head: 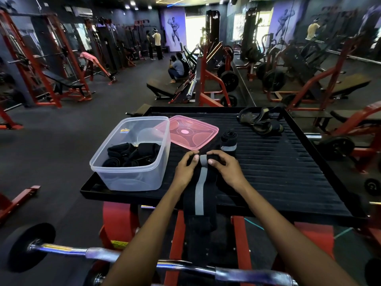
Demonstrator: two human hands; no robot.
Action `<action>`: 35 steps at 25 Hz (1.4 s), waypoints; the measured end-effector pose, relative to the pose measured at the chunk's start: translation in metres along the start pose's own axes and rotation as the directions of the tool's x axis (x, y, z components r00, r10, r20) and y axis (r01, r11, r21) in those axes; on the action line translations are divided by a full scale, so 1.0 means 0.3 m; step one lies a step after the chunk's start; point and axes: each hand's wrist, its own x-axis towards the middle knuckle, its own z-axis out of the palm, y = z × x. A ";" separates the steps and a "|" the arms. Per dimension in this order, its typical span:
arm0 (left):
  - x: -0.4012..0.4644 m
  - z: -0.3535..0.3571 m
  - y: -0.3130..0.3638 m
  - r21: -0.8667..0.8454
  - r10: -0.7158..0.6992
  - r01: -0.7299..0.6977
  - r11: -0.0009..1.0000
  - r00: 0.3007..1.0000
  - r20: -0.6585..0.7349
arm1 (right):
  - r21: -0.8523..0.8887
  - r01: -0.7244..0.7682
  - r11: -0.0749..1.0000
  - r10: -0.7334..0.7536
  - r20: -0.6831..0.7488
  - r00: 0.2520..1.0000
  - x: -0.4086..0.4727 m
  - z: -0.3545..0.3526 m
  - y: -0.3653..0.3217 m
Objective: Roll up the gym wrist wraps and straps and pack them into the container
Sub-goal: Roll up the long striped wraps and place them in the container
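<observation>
While several rolls already fill the tub (132,174) at centre left, both hands (185,168) (224,168) pinch a half-rolled wrap (201,182); one roll (228,142) and straps (259,120) at upper right remain unpacked.

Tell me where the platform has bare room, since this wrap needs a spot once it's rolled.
The broad ribbed stretch of the platform right of the right hand is bare, bordered by the rolled wrap and the loose straps at the far edge. The left side is crowded: container, pink lid, and both hands, left hand included, on the wrap being rolled.
</observation>
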 end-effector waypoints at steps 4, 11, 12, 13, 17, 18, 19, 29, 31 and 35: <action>0.004 -0.010 -0.008 -0.017 0.042 -0.042 0.999 0.999 -0.008 | 0.035 0.013 0.999 -0.015 0.040 0.999 -0.006 0.002 -0.006; -0.011 -0.001 0.013 -0.049 -0.021 0.024 0.999 0.998 0.056 | 0.045 0.028 0.999 -0.027 -0.011 1.000 -0.002 -0.004 -0.004; -0.013 -0.001 0.015 -0.055 -0.030 0.033 0.998 0.998 0.053 | 0.052 0.040 0.998 -0.039 -0.008 0.999 -0.003 -0.005 -0.006; -0.015 -0.001 0.018 -0.068 -0.025 0.028 0.997 0.999 0.043 | 0.063 0.043 0.997 -0.043 -0.002 0.999 -0.003 -0.005 -0.005; -0.021 -0.003 0.029 -0.133 -0.037 0.042 0.990 0.999 0.038 | 0.101 -0.028 0.994 0.028 0.006 1.000 -0.002 -0.003 -0.006; -0.021 -0.001 0.030 -0.162 -0.063 0.072 0.984 0.996 0.060 | 0.086 -0.017 0.996 0.018 -0.001 1.000 0.001 -0.004 0.000; -0.021 0.003 0.028 -0.194 -0.095 0.107 0.975 0.993 0.073 | 0.080 -0.003 0.997 0.004 -0.009 1.000 0.001 -0.005 0.002; -0.021 0.005 0.031 -0.180 -0.071 0.067 0.981 0.997 -0.019 | 0.129 -0.105 0.986 0.108 -0.013 0.994 -0.003 -0.007 -0.007; -0.017 0.010 0.026 -0.210 -0.140 0.139 0.968 0.990 0.011 | 0.124 -0.095 0.988 0.097 -0.014 0.995 -0.005 -0.009 -0.006; -0.003 0.010 0.011 -0.199 -0.250 0.244 0.949 0.968 -0.002 | 0.112 -0.110 0.987 0.111 0.006 0.994 -0.010 -0.002 -0.016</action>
